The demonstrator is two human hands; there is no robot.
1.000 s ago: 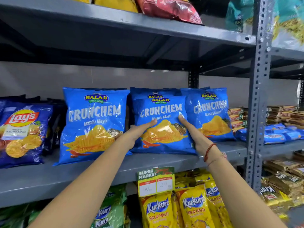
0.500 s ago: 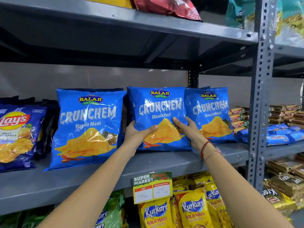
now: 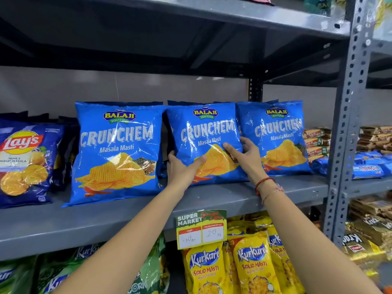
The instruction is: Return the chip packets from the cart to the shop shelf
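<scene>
Three blue Balaji Crunchem packets stand upright on the grey shelf [image 3: 222,200]. The middle packet [image 3: 206,132] is held at its lower part by both hands. My left hand [image 3: 182,169] grips its lower left edge, thumb across the front. My right hand [image 3: 246,157] presses its lower right side, fingers spread over the front. The left packet [image 3: 118,149] and the right packet [image 3: 280,136] stand free on either side. More blue packets show behind the front row. The cart is out of view.
A dark blue Lay's packet [image 3: 25,160] stands at the far left. A price tag [image 3: 201,229] hangs from the shelf edge. Yellow Kurkure packets [image 3: 252,266] fill the shelf below. A perforated steel upright [image 3: 345,132] borders the bay, with biscuit packs [image 3: 373,153] beyond.
The middle packet has gone from leaning forward to standing upright, level with its neighbours. Both hands have closed in on its lower sides.
</scene>
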